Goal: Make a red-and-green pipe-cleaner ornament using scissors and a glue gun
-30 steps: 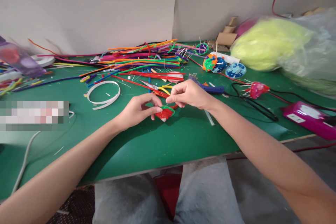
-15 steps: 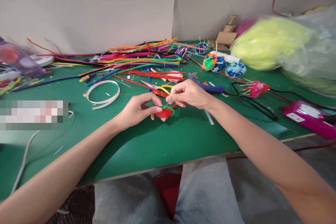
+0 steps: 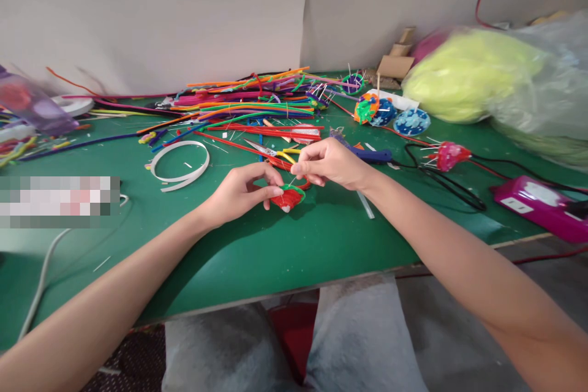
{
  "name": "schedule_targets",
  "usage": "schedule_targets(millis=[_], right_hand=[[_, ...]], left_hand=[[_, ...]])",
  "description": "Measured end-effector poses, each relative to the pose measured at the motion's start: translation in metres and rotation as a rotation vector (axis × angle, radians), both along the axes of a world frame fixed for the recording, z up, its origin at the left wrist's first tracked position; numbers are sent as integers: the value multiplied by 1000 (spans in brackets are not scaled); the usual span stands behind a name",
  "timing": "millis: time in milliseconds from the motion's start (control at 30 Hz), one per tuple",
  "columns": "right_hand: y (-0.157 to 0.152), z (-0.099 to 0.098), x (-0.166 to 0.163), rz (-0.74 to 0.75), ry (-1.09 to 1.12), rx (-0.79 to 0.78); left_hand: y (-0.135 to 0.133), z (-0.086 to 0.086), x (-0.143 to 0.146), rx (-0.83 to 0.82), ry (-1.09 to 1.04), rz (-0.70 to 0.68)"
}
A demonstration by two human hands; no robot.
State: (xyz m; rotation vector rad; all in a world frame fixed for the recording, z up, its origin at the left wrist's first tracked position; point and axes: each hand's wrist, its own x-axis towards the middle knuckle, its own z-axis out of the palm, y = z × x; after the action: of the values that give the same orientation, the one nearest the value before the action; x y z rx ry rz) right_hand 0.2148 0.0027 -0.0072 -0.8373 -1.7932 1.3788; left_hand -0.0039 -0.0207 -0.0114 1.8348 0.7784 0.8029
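Note:
My left hand [image 3: 248,187] pinches the left side of a small red, cone-shaped pipe-cleaner piece [image 3: 288,198] with a green rim and a pale tip pointing down toward me. Just above and to its right, my right hand [image 3: 325,165] is closed in a pinch on a thin pale strand [image 3: 293,180] that runs down to the green rim. The strand's exact kind is too fine to tell. Behind my hands lie scissors [image 3: 271,150] with yellow handles, partly covered by my right hand. A blue-handled tool [image 3: 371,154] rests beyond my right wrist.
Bundles of colourful pipe cleaners [image 3: 257,107] lie along the wall. A white strip coil [image 3: 206,162] sits to the left. On the right are finished-looking blue discs [image 3: 412,122], a pink-red cone [image 3: 449,155], a magenta power strip [image 3: 542,205] and a yellow-filled plastic bag [image 3: 473,73].
Almost nothing differs. Both hands keep their places and grips, and the red piece stays between them.

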Motion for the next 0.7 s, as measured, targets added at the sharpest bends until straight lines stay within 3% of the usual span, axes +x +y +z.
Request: schedule_targets(millis=[400,700], right_hand=[[-3,0,-4,-34,-131,116],[-2,1,1,8,-180,114]], left_hand=[[1,0,0,5,1,7],[0,0,0,2,5,6]])
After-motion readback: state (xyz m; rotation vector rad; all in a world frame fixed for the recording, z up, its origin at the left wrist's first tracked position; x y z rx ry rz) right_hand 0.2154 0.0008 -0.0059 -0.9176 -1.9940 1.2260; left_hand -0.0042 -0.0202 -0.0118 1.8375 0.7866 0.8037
